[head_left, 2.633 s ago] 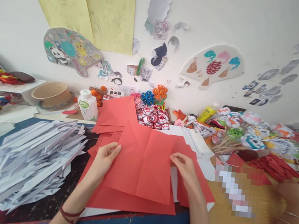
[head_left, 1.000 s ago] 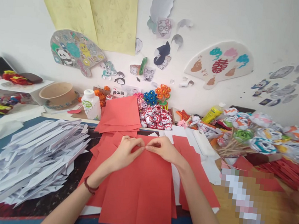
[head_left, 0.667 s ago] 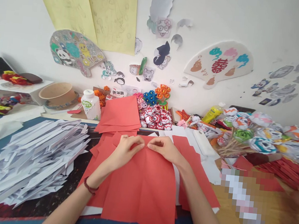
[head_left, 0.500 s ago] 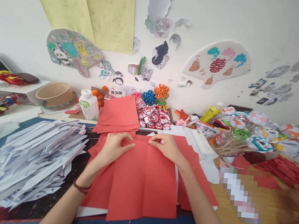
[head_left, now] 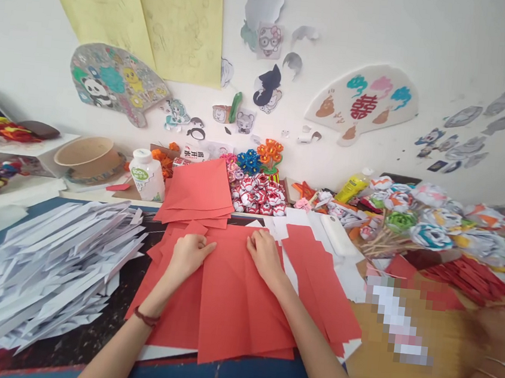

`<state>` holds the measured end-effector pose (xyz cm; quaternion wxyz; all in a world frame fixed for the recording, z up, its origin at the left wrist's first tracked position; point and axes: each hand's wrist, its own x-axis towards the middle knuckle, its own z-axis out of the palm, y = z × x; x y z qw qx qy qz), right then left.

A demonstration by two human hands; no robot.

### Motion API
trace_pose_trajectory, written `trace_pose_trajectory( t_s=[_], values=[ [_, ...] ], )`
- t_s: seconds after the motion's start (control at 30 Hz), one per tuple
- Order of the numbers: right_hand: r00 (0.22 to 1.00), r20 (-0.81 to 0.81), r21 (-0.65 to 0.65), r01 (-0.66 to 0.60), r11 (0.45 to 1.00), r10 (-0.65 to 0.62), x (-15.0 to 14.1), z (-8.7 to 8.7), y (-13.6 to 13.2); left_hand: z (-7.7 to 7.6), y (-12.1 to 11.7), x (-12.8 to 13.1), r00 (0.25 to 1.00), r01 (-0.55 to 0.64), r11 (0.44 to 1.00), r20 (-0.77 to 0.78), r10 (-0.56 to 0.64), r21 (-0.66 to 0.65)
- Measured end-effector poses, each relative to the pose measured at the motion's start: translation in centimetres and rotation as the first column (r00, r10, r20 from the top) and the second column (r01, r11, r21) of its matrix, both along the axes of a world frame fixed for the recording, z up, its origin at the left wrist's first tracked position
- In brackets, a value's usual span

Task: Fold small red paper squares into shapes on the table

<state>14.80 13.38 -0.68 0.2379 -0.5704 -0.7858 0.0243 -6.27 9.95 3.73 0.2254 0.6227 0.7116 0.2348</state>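
Note:
A red sheet of paper with a lengthwise crease lies over other red sheets in front of me. My left hand has thumb and curled fingers closed at its upper left edge. Higher up on the same sheet, my right hand is closed near the top right, beside the crease; its fingertips partly hide the paper there. Behind the hands rests a stack of red square sheets. More red paper spreads to the right, over white sheets.
Folded white paper strips form a large heap at left. A white bottle, red-and-white paper flowers and a yellow bottle line the back. Paper flowers on sticks lie right. Another person's arm shows at the right edge.
Both hands came together at the sheet's top middle, then parted. My left hand has moved left and down to the sheet's left edge; the paper has shifted and its right part is angled.

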Motion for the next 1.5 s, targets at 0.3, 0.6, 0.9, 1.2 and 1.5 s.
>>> trace_pose_trajectory(
  t_s=[0.3, 0.6, 0.9, 1.2, 1.5],
  values=[
    [1.000, 0.019, 0.004, 0.012, 1.000, -0.012, 0.0, -0.1, 0.1, -0.2, -1.2, -0.5, 0.999, -0.015, 0.999, 0.044, 0.016, -0.033],
    [0.988, 0.103, -0.038, 0.118, 0.992, -0.114, -0.5, 0.9, -1.3, -0.9, -2.7, 0.6, 0.997, 0.016, 0.997, -0.071, -0.010, 0.079],
    [0.967, 0.206, -0.091, 0.169, 0.981, -0.147, -1.5, 0.5, -1.8, -2.0, -2.5, -0.3, 0.997, 0.024, 1.000, -0.076, -0.023, 0.012],
    [0.963, 0.225, -0.093, 0.172, 0.981, -0.148, -1.4, 0.6, -1.7, -2.0, -2.9, -0.3, 0.999, 0.035, 0.997, -0.039, -0.038, -0.072],
    [0.959, 0.231, -0.082, 0.190, 0.978, -0.166, -1.7, 0.7, -1.6, -1.5, -3.8, -0.3, 1.000, 0.012, 0.997, -0.012, -0.013, -0.073]
  ],
)
